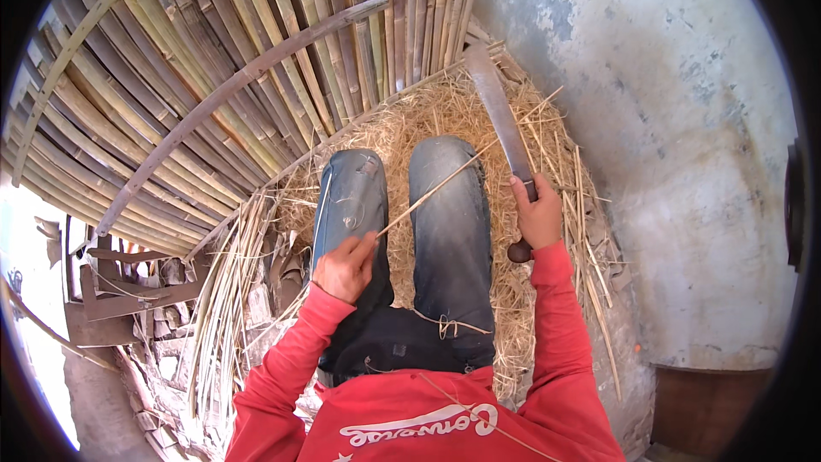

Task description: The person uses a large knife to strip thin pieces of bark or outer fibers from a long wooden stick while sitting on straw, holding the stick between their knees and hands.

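My left hand (346, 269) is closed round a thin bamboo strip (436, 188), which slants up to the right across my knees. In my right hand (539, 216) is a machete (496, 107), gripped by its dark handle with a rounded knob below the fist. Its long blade points up and away, leaning a little left. The strip's far part passes at the blade, and I cannot tell whether they touch. A thin curled shaving (445, 325) lies across my lap.
Pale shavings (513, 334) cover the floor around my legs. Split strips (224, 304) lie in a bundle at left, others (590, 239) at right. A bamboo slat panel (256, 77) stands ahead. A worn plaster wall (684, 120) rises at right. Wood scraps (167, 321) lie at left.
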The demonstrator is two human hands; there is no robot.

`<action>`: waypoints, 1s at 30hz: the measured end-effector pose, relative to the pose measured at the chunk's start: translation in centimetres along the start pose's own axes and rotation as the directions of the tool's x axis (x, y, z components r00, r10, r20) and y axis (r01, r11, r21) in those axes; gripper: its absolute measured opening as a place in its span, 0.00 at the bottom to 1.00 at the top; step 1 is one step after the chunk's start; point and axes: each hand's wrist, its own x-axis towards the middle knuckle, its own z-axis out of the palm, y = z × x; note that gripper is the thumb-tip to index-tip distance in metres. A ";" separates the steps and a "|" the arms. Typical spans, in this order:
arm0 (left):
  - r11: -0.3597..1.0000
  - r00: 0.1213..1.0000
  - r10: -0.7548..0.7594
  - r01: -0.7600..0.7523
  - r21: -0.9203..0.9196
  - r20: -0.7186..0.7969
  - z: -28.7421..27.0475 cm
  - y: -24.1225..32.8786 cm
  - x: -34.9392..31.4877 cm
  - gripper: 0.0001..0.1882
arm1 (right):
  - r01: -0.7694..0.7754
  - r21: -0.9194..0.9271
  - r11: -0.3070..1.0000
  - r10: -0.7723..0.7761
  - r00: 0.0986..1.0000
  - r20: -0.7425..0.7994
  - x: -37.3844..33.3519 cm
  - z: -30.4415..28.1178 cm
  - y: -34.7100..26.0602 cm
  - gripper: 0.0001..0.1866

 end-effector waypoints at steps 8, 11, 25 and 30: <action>0.992 0.999 -0.036 0.034 -0.123 -0.012 1.6 -0.2 0.3 0.11 | 0.296 -0.071 0.952 -0.267 0.923 0.276 -4.7 0.7 -3.6 0.20; 0.986 0.999 -0.033 0.028 -0.164 -0.023 0.8 -0.5 0.1 0.09 | 0.103 -0.009 0.995 -0.100 0.977 0.188 -2.1 0.3 -2.5 0.20; 0.988 0.999 -0.004 0.012 -0.157 0.050 -2.1 -3.7 -1.3 0.08 | 0.190 -0.016 0.982 -0.181 0.954 0.237 -4.3 0.4 -2.4 0.22; 0.993 0.998 0.048 -0.045 -0.112 0.028 -4.1 -5.9 -3.9 0.08 | 0.056 -0.107 0.993 -0.047 0.996 0.080 -0.8 -0.7 -1.0 0.22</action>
